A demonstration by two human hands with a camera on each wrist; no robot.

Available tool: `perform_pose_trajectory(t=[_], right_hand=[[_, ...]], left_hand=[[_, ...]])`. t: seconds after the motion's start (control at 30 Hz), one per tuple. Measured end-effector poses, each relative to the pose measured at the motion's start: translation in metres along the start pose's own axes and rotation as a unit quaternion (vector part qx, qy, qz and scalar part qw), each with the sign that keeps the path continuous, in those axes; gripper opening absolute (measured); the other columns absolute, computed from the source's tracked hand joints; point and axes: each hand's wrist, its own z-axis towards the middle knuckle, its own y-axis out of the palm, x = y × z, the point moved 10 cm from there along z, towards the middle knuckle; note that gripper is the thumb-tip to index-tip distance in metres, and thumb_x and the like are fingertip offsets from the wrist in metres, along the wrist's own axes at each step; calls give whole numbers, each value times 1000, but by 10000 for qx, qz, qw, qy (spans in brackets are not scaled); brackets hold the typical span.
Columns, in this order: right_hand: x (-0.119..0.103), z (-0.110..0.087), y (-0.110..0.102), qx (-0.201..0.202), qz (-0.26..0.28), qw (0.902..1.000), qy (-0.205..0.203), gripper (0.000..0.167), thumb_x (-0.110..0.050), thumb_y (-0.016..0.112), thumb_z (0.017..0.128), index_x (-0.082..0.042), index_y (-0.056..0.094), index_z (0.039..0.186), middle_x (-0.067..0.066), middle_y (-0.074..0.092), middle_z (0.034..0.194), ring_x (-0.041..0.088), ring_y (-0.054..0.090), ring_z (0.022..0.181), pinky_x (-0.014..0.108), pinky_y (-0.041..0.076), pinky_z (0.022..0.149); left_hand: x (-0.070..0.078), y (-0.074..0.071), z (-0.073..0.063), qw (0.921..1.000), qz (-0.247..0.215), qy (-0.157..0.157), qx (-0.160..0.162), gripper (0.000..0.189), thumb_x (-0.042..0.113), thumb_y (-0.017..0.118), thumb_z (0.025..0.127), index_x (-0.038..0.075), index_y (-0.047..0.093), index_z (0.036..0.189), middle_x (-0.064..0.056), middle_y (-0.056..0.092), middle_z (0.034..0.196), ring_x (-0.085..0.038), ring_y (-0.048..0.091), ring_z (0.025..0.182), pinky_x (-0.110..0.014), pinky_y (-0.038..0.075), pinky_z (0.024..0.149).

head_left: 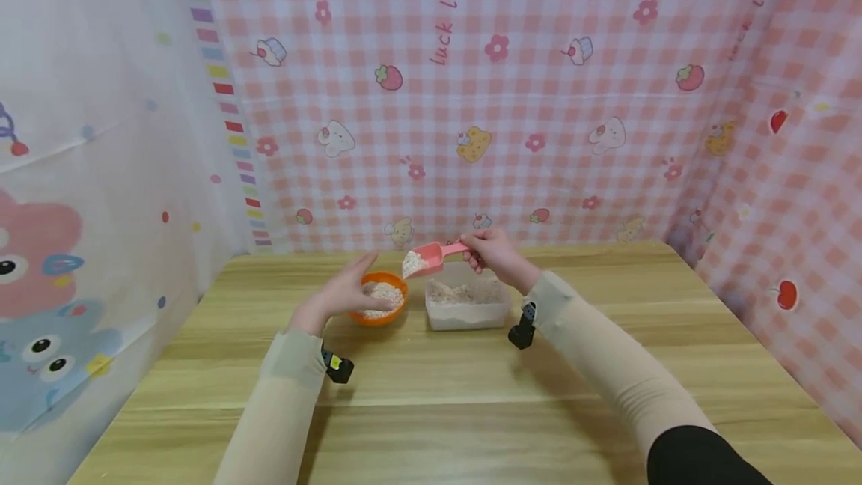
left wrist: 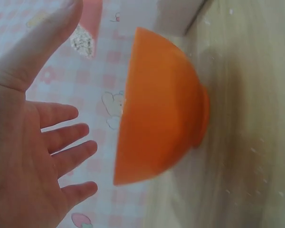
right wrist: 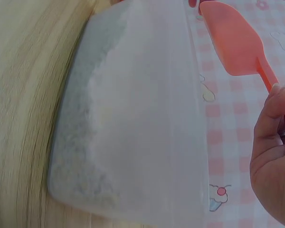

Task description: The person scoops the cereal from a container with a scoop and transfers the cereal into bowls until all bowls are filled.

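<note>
My right hand [head_left: 494, 251] grips the handle of a pink scoop [head_left: 431, 259], which is raised above the table with pale flakes [head_left: 414, 264] heaped at its front. Below the scoop stands a translucent plastic box [head_left: 468, 318] partly filled with similar flakes. To its left is an orange bowl [head_left: 379, 320] holding more of them. My left hand [head_left: 340, 292] hovers at the bowl's left side, fingers spread and gripping nothing. In the left wrist view a gap shows between those fingers and the orange bowl [left wrist: 161, 109]. The right wrist view has the scoop [right wrist: 235, 40] beyond the box wall [right wrist: 147, 118].
The wooden table [head_left: 431, 410] ends at a pink checked cloth [head_left: 431, 171] hanging behind it. More printed cloth hangs at the left and right sides. Small pale crumbs lie on the wood near the bowl in the left wrist view.
</note>
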Motion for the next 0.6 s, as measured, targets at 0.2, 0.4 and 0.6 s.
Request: perform_pose_trajectory(t=[0.2, 0.4, 0.6], right_hand=[[2, 1, 7, -36, -38, 10000, 66, 31, -17, 49, 103, 9, 64, 108, 8, 60, 66, 10, 48, 48, 22, 44, 44], [-1, 2, 13, -145, -60, 9999, 28, 32, -19, 50, 103, 8, 64, 111, 8, 60, 68, 11, 49, 50, 21, 45, 45], [-1, 3, 19, -177, -188, 9996, 67, 31, -18, 49, 103, 8, 65, 109, 8, 60, 66, 11, 49, 49, 21, 45, 45]], left_hand=[[-14, 7, -6, 10000, -4, -12, 25, 109, 41, 83, 74, -5, 21, 151, -25, 21, 155, -39, 19, 142, -53, 21, 113], [-20, 11, -9, 9999, -105, 20, 105, 109, 37, 83, 74, -10, 19, 150, -29, 19, 155, -42, 19, 142, -54, 20, 113], [-26, 16, -10, 9997, -185, -139, 114, 110, 36, 84, 74, -9, 18, 150, -28, 17, 155, -41, 17, 142, -53, 18, 114]])
